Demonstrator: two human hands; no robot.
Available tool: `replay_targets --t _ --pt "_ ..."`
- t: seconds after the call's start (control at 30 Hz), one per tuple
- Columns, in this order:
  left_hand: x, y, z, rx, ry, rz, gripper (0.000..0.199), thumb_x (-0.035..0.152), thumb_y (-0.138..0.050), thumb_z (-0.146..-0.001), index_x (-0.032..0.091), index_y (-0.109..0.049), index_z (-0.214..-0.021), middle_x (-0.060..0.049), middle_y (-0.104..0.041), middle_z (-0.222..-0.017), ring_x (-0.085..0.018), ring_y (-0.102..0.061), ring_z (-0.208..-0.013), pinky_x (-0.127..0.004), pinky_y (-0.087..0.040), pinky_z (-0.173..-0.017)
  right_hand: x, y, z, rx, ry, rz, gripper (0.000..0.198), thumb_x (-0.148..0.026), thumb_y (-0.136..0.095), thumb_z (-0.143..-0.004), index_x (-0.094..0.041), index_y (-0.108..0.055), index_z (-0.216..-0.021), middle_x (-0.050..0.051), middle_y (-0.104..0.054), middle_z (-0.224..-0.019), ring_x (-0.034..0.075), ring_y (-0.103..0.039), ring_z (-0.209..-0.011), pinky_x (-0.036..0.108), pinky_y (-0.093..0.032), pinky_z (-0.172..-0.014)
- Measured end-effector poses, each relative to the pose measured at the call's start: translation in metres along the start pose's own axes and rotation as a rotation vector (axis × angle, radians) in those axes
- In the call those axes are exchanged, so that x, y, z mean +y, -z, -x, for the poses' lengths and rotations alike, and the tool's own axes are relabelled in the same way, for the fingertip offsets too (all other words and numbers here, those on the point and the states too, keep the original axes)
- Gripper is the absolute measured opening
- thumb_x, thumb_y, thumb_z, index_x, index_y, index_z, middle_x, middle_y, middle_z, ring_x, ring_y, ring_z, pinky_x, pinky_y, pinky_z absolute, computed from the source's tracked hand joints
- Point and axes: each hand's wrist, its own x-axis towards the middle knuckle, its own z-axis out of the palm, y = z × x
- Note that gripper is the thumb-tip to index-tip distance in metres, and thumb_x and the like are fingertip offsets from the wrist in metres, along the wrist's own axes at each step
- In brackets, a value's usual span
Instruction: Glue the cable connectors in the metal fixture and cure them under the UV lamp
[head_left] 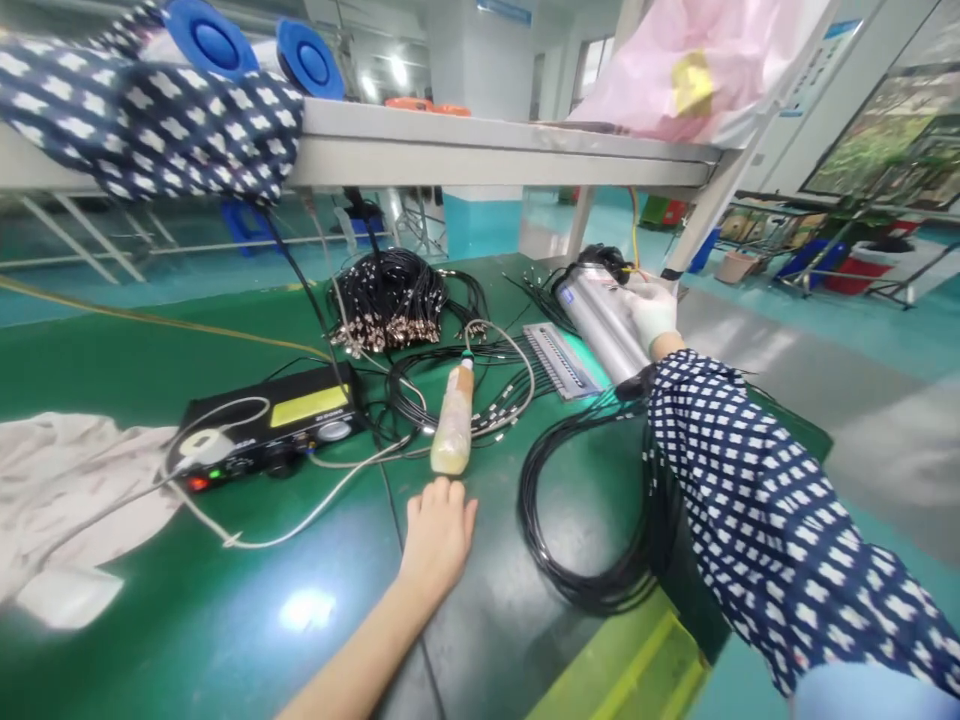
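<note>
- From my end, I have the right hand [651,312], in a pale glove, at the upper right side of the silver unit [604,325], which lies aslant on the tabletop [225,610].
- Its fingers lie against the casing, but I can't tell how tightly that grip is closed, or whether it has hold of the unit or something behind it.
- My left hand [439,530] is bare, palm down, fingers bent, just behind the base of the bottle [454,420]; I see nothing held, though the palm is hidden – and I can't tell whether the fingertips touch the bottle.
- The slotted metal plate [561,362] sits just left of the unit, with black cables running close by; the cable coil [600,597] lies nearer me.
- I judge the step in hand to be handling the unit beside the plate – the left hand looks idle.
- To my mind, the next move calls for a secure right grip on the casing, the cables free of snags, and the left hand well clear of the bottle.
</note>
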Motion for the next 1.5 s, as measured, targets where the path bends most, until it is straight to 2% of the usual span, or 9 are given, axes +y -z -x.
replay_targets --t 0.2,0.33,0.63,0.9,1.2,1.3,1.4,1.47,1.5 --pt "0.000 -0.003 0.000 0.034 -0.023 -0.059 0.025 0.033 -0.038 -0.100 0.016 -0.056 -0.097 -0.009 -0.054 -0.096 -0.028 -0.052 -0.093 -0.039 -0.036 -0.078 0.019 0.117 0.021 -0.026 -0.081 0.109 0.023 -0.022 -0.076 -0.072 -0.015 -0.074 -0.094 0.005 -0.071 -0.081 0.015 -0.061 -0.064 0.029 -0.056 -0.066" --pt "-0.002 -0.004 0.000 0.043 -0.034 -0.084 0.026 0.034 -0.037 -0.100 0.016 -0.055 -0.095 -0.008 -0.054 -0.094 -0.028 -0.052 -0.093 -0.039 -0.037 -0.078 0.039 0.143 0.044 -0.063 -0.133 0.154 0.020 -0.020 -0.073 -0.070 -0.016 -0.075 -0.090 0.005 -0.073 -0.082 0.015 -0.061 -0.063 0.029 -0.056 -0.066" --pt "-0.002 -0.003 -0.001 0.030 -0.031 -0.094 0.027 0.035 -0.035 -0.100 0.017 -0.054 -0.094 -0.008 -0.054 -0.093 -0.027 -0.053 -0.092 -0.040 -0.037 -0.079 0.069 0.118 0.049 -0.023 -0.184 0.145 0.024 -0.022 -0.073 -0.072 -0.015 -0.075 -0.094 0.005 -0.073 -0.082 0.014 -0.059 -0.062 0.029 -0.056 -0.068" --pt "0.000 0.002 -0.001 0.003 -0.019 -0.102 0.027 0.036 -0.036 -0.100 0.017 -0.053 -0.094 -0.009 -0.054 -0.094 -0.027 -0.052 -0.094 -0.039 -0.036 -0.078 0.064 0.131 0.052 -0.002 -0.182 0.175 0.026 -0.022 -0.072 -0.072 -0.016 -0.074 -0.098 0.005 -0.072 -0.082 0.014 -0.057 -0.058 0.030 -0.056 -0.064" --pt "-0.001 0.001 0.000 0.024 -0.035 -0.105 0.026 0.035 -0.036 -0.099 0.017 -0.053 -0.094 -0.009 -0.055 -0.094 -0.027 -0.052 -0.092 -0.039 -0.035 -0.077 0.061 0.136 0.050 0.008 -0.193 0.374 0.023 -0.025 -0.072 -0.073 -0.017 -0.068 -0.094 0.004 -0.067 -0.075 0.020 -0.062 -0.070 0.037 -0.057 -0.076" --pt "-0.001 0.001 0.001 0.020 -0.031 -0.108 0.026 0.035 -0.035 -0.099 0.017 -0.053 -0.094 -0.009 -0.054 -0.094 -0.028 -0.052 -0.092 -0.039 -0.036 -0.077 0.050 0.137 0.055 0.017 -0.155 0.467 0.022 -0.029 -0.071 -0.073 -0.018 -0.068 -0.092 0.011 -0.068 -0.096 0.029 -0.062 -0.097 0.048 -0.048 -0.097" --pt "0.000 0.002 0.000 0.002 -0.027 -0.094 0.027 0.035 -0.035 -0.099 0.016 -0.054 -0.095 -0.009 -0.054 -0.095 -0.028 -0.052 -0.094 -0.040 -0.036 -0.078 0.030 0.118 0.071 0.014 -0.009 0.546 0.037 -0.034 -0.062 -0.082 -0.016 -0.063 -0.114 0.017 -0.052 -0.136 0.037 -0.039 -0.134 0.055 -0.023 -0.116" --pt "0.001 0.003 -0.001 -0.014 -0.019 -0.068 0.027 0.035 -0.035 -0.099 0.016 -0.054 -0.096 -0.010 -0.054 -0.096 -0.029 -0.051 -0.096 -0.040 -0.036 -0.079 0.018 0.086 0.088 -0.156 0.104 0.562 0.046 -0.039 -0.051 -0.090 -0.017 -0.054 -0.131 0.016 -0.042 -0.146 0.035 -0.030 -0.140 0.052 -0.018 -0.119" --pt "0.001 0.003 -0.002 -0.024 -0.012 -0.049 0.028 0.035 -0.035 -0.099 0.016 -0.055 -0.096 -0.010 -0.055 -0.097 -0.029 -0.051 -0.096 -0.041 -0.036 -0.080 0.015 0.066 0.098 -0.267 0.117 0.551 0.049 -0.043 -0.051 -0.091 -0.019 -0.052 -0.133 0.014 -0.045 -0.145 0.032 -0.035 -0.138 0.047 -0.022 -0.119"
